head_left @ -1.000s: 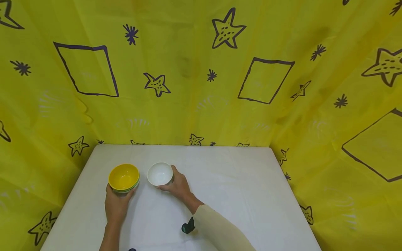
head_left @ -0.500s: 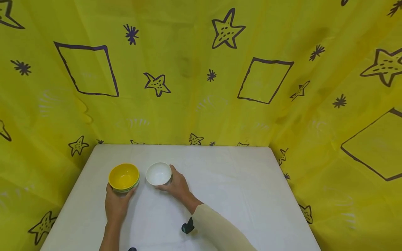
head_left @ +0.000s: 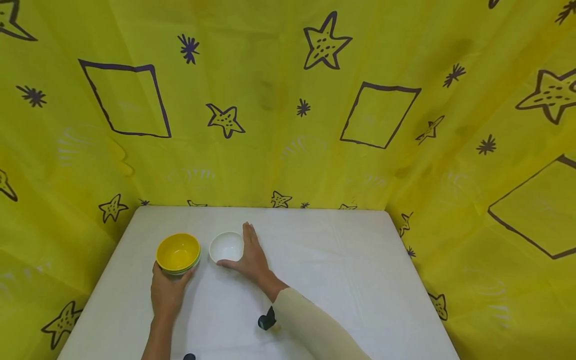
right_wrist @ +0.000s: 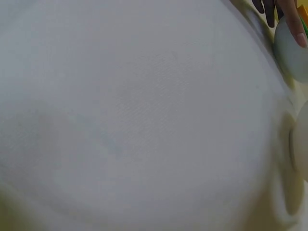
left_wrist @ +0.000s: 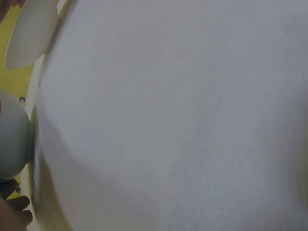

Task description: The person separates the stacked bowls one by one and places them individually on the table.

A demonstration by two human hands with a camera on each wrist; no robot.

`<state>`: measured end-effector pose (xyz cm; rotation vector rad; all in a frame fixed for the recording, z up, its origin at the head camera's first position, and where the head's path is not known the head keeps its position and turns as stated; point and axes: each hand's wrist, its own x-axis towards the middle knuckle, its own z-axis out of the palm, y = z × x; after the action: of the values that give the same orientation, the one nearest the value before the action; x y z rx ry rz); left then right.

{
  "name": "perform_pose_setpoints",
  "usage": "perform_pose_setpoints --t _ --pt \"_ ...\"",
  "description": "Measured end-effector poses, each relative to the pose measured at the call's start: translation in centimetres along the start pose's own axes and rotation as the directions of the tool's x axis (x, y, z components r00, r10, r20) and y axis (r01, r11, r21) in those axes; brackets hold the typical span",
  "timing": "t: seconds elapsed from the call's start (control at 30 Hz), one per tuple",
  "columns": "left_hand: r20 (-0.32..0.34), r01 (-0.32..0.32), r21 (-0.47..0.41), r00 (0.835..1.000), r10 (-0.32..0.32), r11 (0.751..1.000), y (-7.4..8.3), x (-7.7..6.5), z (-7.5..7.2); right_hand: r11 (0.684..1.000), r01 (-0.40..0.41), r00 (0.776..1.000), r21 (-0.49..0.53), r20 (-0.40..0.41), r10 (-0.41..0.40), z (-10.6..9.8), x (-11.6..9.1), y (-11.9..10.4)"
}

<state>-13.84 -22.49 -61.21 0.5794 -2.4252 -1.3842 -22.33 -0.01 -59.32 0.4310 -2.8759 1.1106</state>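
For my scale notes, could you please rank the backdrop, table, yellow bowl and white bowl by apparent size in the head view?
Star-print backdrop
White table
Yellow bowl
White bowl, partly behind the right hand
Stacking may bring the yellow bowl nearer the camera, so the bowls' true order is unsure.

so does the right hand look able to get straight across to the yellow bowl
Probably not: the white bowl sits between the right hand and the yellow bowl, and the left hand holds that bowl's stack.
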Motion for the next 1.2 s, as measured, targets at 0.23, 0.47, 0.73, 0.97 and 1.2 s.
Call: perform_pose_setpoints --t 0.23,0.47,0.73,0.97,1.2 --pt "-0.002 -0.005 -0.006 1.000 0.005 1.000 -0.2 0.1 0.1 0.998 0.069 0.997 0.002 0.023 -0.069 -0.3 1.1 -2.2" --pt "0.000 -0.005 -0.005 1.000 0.005 1.000 -0.1 0.1 0.1 0.989 0.149 0.989 -0.001 0.019 -0.149 0.2 1.7 -4.4" --pt "0.009 0.005 -0.005 1.000 -0.005 1.000 0.4 -0.1 -0.2 0.974 0.220 0.974 -0.047 0.056 -0.218 1.2 2.0 -6.7" --pt "0.015 0.014 -0.001 1.000 -0.014 1.000 0.2 0.0 -0.3 0.975 0.202 0.976 -0.094 0.102 -0.192 2.0 2.3 -7.5" --pt "0.026 0.015 -0.020 1.000 -0.015 1.000 0.2 0.0 -0.3 0.971 0.173 0.977 -0.167 0.150 -0.148 2.8 2.4 -7.8"
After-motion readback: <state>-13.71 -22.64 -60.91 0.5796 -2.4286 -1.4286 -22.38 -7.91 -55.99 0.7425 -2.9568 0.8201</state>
